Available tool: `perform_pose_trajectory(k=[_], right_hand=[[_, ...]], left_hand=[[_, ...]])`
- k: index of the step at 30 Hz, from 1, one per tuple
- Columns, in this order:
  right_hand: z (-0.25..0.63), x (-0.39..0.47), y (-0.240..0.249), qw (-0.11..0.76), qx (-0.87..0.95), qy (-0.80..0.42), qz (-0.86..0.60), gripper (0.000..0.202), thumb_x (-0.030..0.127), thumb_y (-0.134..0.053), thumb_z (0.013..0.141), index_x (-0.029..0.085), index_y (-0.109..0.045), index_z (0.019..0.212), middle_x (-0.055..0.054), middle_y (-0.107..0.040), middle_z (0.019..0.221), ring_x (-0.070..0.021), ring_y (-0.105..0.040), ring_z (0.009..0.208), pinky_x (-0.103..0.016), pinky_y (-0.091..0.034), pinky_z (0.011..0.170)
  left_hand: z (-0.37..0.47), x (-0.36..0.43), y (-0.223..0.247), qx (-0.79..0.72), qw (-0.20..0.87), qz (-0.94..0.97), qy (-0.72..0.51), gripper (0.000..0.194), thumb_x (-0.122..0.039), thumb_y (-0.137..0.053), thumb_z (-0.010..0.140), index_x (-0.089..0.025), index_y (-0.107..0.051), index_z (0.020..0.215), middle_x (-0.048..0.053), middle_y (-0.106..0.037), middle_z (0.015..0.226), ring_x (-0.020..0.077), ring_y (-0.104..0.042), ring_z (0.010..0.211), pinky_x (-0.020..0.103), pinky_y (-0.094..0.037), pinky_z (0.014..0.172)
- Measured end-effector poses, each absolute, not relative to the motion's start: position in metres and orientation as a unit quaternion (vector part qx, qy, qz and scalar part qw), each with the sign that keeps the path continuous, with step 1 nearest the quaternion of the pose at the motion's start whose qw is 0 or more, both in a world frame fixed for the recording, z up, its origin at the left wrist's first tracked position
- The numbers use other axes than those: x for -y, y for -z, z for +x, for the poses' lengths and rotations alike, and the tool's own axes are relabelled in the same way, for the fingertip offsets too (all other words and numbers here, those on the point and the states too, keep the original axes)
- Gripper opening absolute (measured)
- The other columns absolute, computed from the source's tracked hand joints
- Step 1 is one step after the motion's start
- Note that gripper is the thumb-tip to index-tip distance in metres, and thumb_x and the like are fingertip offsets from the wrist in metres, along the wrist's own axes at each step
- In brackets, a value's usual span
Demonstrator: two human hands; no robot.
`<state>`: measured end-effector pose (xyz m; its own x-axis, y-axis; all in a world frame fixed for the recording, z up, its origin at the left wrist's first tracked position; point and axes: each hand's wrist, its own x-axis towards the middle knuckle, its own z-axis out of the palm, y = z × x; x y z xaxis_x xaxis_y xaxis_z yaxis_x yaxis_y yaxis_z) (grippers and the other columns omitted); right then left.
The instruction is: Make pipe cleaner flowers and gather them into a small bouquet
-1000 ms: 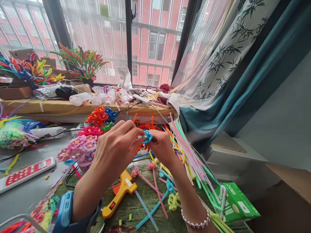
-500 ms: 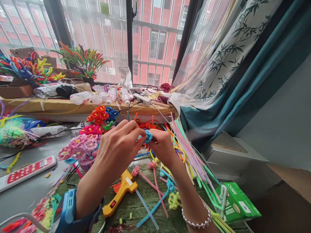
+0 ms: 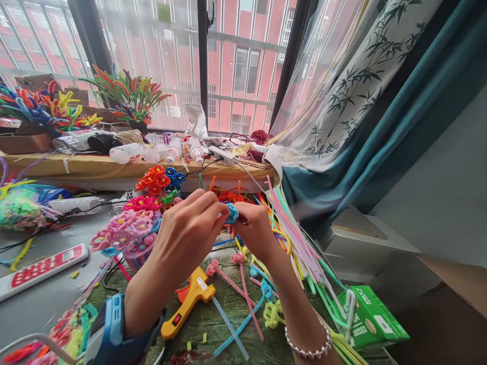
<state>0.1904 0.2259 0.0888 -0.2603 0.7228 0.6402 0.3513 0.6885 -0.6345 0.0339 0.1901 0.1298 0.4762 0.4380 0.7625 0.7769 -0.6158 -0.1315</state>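
A small blue pipe-cleaner flower (image 3: 231, 213) is pinched between my two hands above the table. My left hand (image 3: 194, 223) comes in from the left with thumb and forefinger on the flower's left side. My right hand (image 3: 254, 225) curls round its right side, and those fingertips are partly hidden. Below lies a yellow glue gun (image 3: 190, 301) with a clear glue stick (image 3: 230, 327) beside it. Near it are pink pipe-cleaner flowers (image 3: 212, 267) on stems, a blue flower (image 3: 267, 290) on a stem and a pale yellow one (image 3: 272, 314).
A bunch of pipe-cleaner flowers (image 3: 125, 230) stands left of my hands. Loose pipe cleaners (image 3: 297, 233) fan out on the right, beside a green box (image 3: 375, 317). A red-and-white remote (image 3: 43, 271) lies at left. Plastic bottles (image 3: 127, 153) line the windowsill.
My left hand and wrist have shifted slightly to the right and turned a little. The flower and my right hand stay almost in place.
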Motion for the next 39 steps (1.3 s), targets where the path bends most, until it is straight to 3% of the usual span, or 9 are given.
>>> perform_pose_trajectory(k=[39], right_hand=[[0.1912, -0.2256, -0.0891, 0.507, 0.773, -0.162, -0.345, 0.032, -0.002, -0.053, 0.075, 0.019, -0.05, 0.051, 0.005, -0.053, 0.05, -0.0101, -0.05, 0.05, -0.022, -0.035, 0.054]], left_hand=[[0.0374, -0.1888, -0.1308, 0.363, 0.253, -0.828, 0.344, 0.022, -0.017, -0.051, 0.092, -0.015, -0.066, 0.077, 0.003, -0.061, 0.072, 0.0178, -0.058, 0.072, 0.03, -0.048, 0.06]])
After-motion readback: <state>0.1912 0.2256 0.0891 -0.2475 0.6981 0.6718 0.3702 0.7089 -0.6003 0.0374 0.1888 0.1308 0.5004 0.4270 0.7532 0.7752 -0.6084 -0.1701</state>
